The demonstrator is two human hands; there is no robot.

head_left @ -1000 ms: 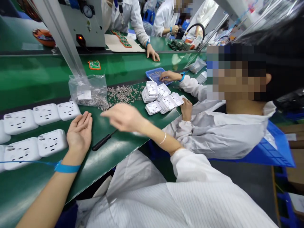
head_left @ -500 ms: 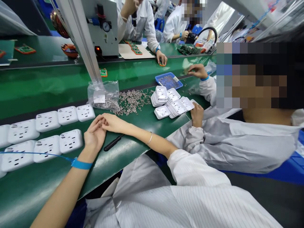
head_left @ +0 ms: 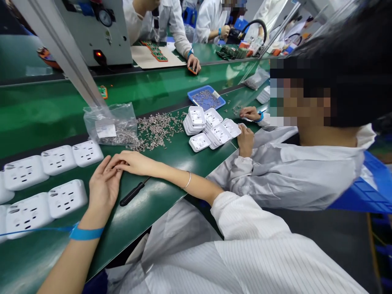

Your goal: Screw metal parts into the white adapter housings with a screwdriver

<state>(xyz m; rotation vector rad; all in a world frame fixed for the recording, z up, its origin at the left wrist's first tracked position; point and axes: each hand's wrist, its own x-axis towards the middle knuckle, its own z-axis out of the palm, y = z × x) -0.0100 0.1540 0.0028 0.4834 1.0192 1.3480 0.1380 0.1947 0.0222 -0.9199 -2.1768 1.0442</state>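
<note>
My right hand (head_left: 136, 162) meets my left hand (head_left: 104, 188) at left of the frame's centre; the right fingertips are drawn together against the left fingers, which are half curled, palm turned upward. Whether something small is pinched between them I cannot tell, because my fingers hide it. Just below my right hand lies a black-handled screwdriver (head_left: 132, 194) on the green table (head_left: 147, 212). Above it, near the middle of the frame, spreads a loose pile of small metal parts (head_left: 161, 126), beside a clear plastic bag (head_left: 112, 116). If my right wrist sweeps carelessly, I think it could scatter this pile or knock the screwdriver. At left are two rows of white socket housings (head_left: 67, 199); the cord (head_left: 39, 230) of my blue wrist strap (head_left: 87, 233) passes along the nearer row, so a sudden pull of my left arm might drag one out of line. Farther right, a co-worker's hand (head_left: 245, 141) is beside stacked white covers (head_left: 199, 141).
</note>
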